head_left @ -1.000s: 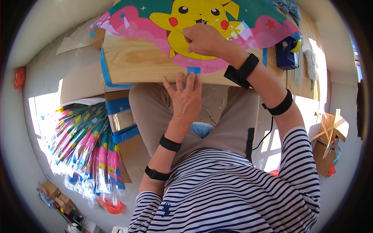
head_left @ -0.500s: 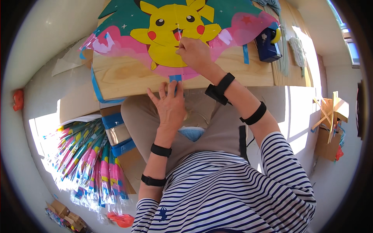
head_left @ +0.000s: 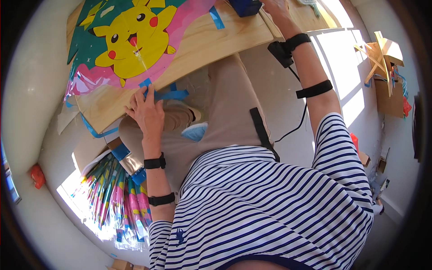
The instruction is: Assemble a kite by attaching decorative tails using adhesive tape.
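A thin printed sheet, green and pink with a yellow cartoon figure, lies on the wooden table. A blue strip sits at its lower edge. My left hand rests there with its fingers apart, the fingertips touching that strip. Far to the right, my right hand reaches to the top of the picture, beside the dark blue tape dispenser. Its fingers are partly cut off, so what they hold, if anything, does not show.
Another blue strip is stuck on the table by the dispenser. Blue ribbon hangs below the front edge. At lower left, a fan of rolled, plastic-wrapped printed sheets lies beside a box. A wooden stool-like object stands at right.
My right hand has left the middle of the sheet and stretched far right to the tape dispenser. My left hand stays at the blue strip. The whole view has turned.
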Motion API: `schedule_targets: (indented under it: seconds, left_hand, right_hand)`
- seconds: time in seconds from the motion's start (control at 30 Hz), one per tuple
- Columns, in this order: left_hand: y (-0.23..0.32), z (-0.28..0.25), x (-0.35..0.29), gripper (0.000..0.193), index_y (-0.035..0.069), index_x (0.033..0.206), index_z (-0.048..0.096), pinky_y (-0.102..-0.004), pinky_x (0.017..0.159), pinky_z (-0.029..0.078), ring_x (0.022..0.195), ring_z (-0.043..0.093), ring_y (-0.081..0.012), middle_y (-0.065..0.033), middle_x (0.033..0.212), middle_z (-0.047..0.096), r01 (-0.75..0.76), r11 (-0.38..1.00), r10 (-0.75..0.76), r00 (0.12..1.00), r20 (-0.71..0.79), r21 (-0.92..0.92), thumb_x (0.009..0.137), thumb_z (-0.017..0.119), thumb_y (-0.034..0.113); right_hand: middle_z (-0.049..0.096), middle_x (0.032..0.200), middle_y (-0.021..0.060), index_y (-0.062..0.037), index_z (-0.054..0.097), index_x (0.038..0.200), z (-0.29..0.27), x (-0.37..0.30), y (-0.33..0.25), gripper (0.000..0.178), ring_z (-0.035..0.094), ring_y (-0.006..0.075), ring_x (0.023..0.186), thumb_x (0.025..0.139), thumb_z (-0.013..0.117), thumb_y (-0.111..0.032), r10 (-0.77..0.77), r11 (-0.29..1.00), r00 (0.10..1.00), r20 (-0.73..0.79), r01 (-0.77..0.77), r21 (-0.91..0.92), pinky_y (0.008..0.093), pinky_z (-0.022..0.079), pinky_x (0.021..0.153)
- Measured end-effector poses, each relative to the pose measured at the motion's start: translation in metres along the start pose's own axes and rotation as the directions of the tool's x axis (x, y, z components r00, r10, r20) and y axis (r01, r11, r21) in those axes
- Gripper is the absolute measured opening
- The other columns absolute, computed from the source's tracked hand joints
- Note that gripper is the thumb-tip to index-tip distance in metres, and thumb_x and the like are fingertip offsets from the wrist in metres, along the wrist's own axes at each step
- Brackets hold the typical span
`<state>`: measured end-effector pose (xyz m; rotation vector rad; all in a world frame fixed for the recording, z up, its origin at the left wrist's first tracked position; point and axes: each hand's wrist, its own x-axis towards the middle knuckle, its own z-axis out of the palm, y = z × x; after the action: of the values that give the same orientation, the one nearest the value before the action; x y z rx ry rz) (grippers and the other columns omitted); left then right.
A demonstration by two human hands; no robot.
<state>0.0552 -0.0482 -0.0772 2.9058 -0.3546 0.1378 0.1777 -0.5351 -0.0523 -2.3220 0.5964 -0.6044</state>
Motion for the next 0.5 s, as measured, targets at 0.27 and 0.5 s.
schedule_targets:
  seconds: [0.27, 0.5]
  left_hand:
    - [0.001, 0.0, 0.002, 0.059, 0.019, 0.134, 0.061, -0.0726, 0.107, 0.024, 0.131, 0.042, -0.0306, -0.0039, 0.133, 0.05, -0.015, 1.0, 0.014, 1.0, 0.018, 0.013, 0.077, 0.077, 0.016]
    - [0.005, 0.002, 0.003, 0.058, 0.018, 0.135, 0.061, -0.0682, 0.109, 0.025, 0.132, 0.042, -0.0326, -0.0047, 0.135, 0.051, 0.005, 1.0, -0.005, 0.999, 0.037, 0.01, 0.079, 0.076, 0.016]
  right_hand:
    - [0.065, 0.073, 0.015, 0.0009, 0.071, 0.082, -0.019, -0.003, -0.026, 0.022, 0.063, 0.0236, 0.067, 0.077, 0.065, -0.019, -0.112, 0.983, 0.979, 0.169, 0.084, 0.165, 0.0366, 0.048, 0.06]
    - [0.057, 0.061, 0.0063, 0.0002, 0.069, 0.076, -0.022, 0.01, -0.027, 0.015, 0.05, 0.0162, 0.05, 0.076, 0.066, -0.014, 0.091, 0.929, 0.954, 0.284, -0.184, 0.321, 0.0332, 0.037, 0.045]
